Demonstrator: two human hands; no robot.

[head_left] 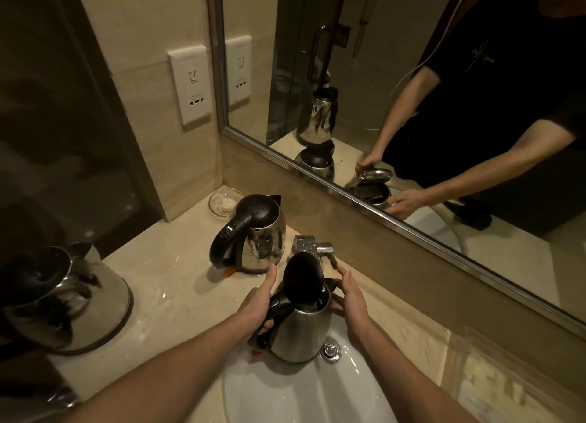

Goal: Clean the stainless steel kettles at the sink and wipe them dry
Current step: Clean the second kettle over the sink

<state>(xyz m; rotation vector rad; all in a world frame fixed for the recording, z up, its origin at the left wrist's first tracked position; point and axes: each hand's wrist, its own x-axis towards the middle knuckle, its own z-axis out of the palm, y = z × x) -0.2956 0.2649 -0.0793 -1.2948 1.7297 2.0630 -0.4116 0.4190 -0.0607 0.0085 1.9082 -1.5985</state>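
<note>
Both bare forearms reach forward and converge. The left hand (258, 302) is curled closed around a black handle, thumb stretched upward along it. The right hand (352, 299) is open, palm turned inward and pressed flat, fingers (345, 278) extended and held together, pointing forward.

Table (177, 270): pale beige stone, glossy and wet in patches, fitted into a wall corner below a framed mirror.

Set into it: white oval sink (285, 397), chrome drain knob (330, 350) on its back rim, chrome faucet (312, 248) behind.

Standing on it:
- closed kettle (250, 235), steel body, black lid and handle, upright, left of the faucet, near the back wall.
- near kettle (60, 299), steel, upright, at the left edge, well apart from the first.
- clear glass dish (223, 205), in the back corner, holding a small white item.
</note>
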